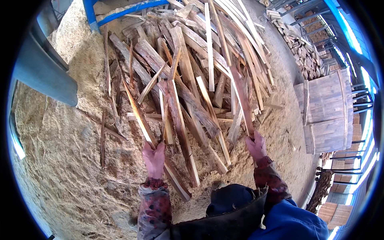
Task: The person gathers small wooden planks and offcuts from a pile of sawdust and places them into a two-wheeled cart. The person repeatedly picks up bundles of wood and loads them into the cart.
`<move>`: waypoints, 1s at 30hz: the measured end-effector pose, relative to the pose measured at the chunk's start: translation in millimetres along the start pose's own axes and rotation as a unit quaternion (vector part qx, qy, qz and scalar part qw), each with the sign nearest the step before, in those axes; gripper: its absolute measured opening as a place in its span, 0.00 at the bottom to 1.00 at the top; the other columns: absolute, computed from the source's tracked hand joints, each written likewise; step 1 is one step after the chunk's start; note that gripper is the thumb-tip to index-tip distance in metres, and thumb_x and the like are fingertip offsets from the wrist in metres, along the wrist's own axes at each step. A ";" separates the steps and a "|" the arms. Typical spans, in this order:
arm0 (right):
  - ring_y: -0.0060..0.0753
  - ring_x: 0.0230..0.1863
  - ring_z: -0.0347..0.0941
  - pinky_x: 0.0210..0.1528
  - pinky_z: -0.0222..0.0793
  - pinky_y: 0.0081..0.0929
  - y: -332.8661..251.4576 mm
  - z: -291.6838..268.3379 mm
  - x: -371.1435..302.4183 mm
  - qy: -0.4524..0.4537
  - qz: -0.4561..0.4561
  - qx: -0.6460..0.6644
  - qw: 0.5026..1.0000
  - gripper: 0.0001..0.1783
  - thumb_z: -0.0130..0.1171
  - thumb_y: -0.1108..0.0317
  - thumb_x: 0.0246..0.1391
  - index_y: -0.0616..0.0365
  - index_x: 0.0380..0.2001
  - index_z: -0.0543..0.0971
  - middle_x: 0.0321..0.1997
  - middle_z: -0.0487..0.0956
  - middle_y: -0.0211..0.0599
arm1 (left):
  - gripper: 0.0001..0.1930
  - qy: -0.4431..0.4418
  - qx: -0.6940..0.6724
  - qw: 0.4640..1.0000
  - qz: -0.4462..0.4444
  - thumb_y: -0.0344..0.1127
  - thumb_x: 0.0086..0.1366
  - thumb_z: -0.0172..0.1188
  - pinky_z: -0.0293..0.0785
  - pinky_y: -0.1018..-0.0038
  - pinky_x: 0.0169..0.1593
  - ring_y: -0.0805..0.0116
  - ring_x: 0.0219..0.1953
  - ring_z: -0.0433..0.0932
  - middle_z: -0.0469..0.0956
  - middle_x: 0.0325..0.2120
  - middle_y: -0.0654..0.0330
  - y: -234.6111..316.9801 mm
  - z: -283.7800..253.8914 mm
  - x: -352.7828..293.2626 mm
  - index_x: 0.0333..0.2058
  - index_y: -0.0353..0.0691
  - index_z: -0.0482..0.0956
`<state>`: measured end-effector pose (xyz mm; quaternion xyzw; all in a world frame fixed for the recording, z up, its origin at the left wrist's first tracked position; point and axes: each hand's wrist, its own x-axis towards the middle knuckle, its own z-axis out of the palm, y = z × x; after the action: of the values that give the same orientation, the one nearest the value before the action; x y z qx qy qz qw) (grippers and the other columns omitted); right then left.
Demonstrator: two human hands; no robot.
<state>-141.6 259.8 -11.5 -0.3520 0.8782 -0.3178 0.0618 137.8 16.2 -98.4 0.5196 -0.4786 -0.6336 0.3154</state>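
My left hand (154, 158) is closed around a long wood strip (139, 115), orange-yellow along one edge, which slants from the upper left down past my wrist. A second thin piece rises by my fingers, and I cannot tell if I grip that one too. On the right, my right hand (256, 146) grips the near end of a long bark-edged slat (242, 96) that reaches away into the heap. Between my hands and beyond them lies a tangled pile of rough wood offcuts (186, 60), some with bark, some pale and freshly cut.
Sawdust (80, 160) covers the ground. A grey metal chute (48, 72) stands at left, and a blue metal frame (132, 11) behind the pile. To the right are a large wooden panel (326, 114) and stacked short wood pieces (302, 52). A dark apron (224, 220) covers my front.
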 end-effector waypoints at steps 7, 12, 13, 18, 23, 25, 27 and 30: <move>0.21 0.32 0.74 0.26 0.71 0.19 -78.6 10.1 48.8 -0.082 -0.044 0.025 0.995 0.33 0.60 0.55 0.54 0.72 0.53 0.68 0.33 0.75 0.41 | 0.07 -0.027 -0.044 0.995 -0.080 0.29 0.55 0.61 0.61 0.79 0.22 0.78 0.20 0.65 0.72 0.19 0.65 32.9 11.0 -14.5 0.29 0.33 0.72; 0.35 0.43 0.74 0.39 0.76 0.30 -20.4 20.7 87.4 -0.091 0.246 0.082 0.962 0.46 0.61 0.43 0.49 0.65 0.61 0.60 0.50 0.71 0.50 | 0.06 -0.033 -0.081 0.993 -0.075 0.27 0.57 0.60 0.65 0.79 0.28 0.77 0.26 0.69 0.75 0.25 0.65 28.4 16.4 -12.1 0.33 0.34 0.75; 0.37 0.45 0.74 0.42 0.76 0.31 -18.8 29.8 93.1 -0.091 0.308 0.169 0.932 0.48 0.61 0.42 0.48 0.64 0.62 0.58 0.52 0.71 0.51 | 0.06 -0.032 -0.067 0.994 -0.083 0.27 0.57 0.60 0.65 0.79 0.30 0.77 0.27 0.69 0.75 0.26 0.65 31.0 16.7 -13.5 0.34 0.35 0.75; 0.39 0.52 0.68 0.48 0.69 0.35 16.7 66.9 98.1 0.018 0.333 0.246 0.910 0.40 0.61 0.46 0.46 0.65 0.54 0.67 0.46 0.72 0.47 | 0.08 -0.040 -0.115 0.986 -0.112 0.27 0.57 0.60 0.67 0.79 0.31 0.77 0.29 0.71 0.77 0.28 0.64 34.3 24.5 -16.0 0.36 0.35 0.76; 0.32 0.36 0.71 0.36 0.69 0.31 -35.3 -2.9 21.8 0.010 0.205 0.175 0.963 0.30 0.60 0.57 0.44 0.70 0.46 0.69 0.36 0.75 0.40 | 0.08 -0.059 -0.133 0.984 -0.101 0.27 0.58 0.59 0.68 0.79 0.32 0.77 0.30 0.73 0.78 0.30 0.63 27.0 20.6 -14.6 0.37 0.34 0.75; 0.36 0.35 0.73 0.37 0.71 0.34 -50.9 -16.1 -24.0 -0.034 0.179 0.069 0.981 0.30 0.65 0.64 0.41 0.69 0.46 0.67 0.35 0.76 0.43 | 0.08 -0.060 -0.139 0.984 -0.093 0.26 0.58 0.59 0.68 0.79 0.33 0.77 0.30 0.73 0.78 0.30 0.63 30.5 15.1 -15.0 0.37 0.34 0.75; 0.38 0.36 0.75 0.37 0.72 0.34 -53.8 -22.6 -63.9 -0.027 0.139 0.038 0.989 0.30 0.65 0.66 0.41 0.67 0.48 0.67 0.36 0.76 0.47 | 0.07 -0.062 -0.146 0.983 -0.096 0.26 0.58 0.58 0.69 0.79 0.33 0.76 0.30 0.74 0.78 0.30 0.63 27.2 15.0 -13.2 0.37 0.34 0.75; 0.42 0.38 0.77 0.38 0.74 0.36 -62.6 -17.7 -67.1 -0.057 0.136 -0.020 0.989 0.31 0.66 0.67 0.42 0.64 0.49 0.66 0.38 0.76 0.51 | 0.08 -0.058 -0.146 0.983 -0.093 0.26 0.58 0.58 0.68 0.78 0.34 0.77 0.30 0.73 0.78 0.30 0.63 29.2 13.5 -14.6 0.37 0.34 0.75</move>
<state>-61.2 278.6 32.4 -0.2476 0.9192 -0.2681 0.1477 125.9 23.0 -65.9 0.4728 -0.3480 -0.7523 0.2990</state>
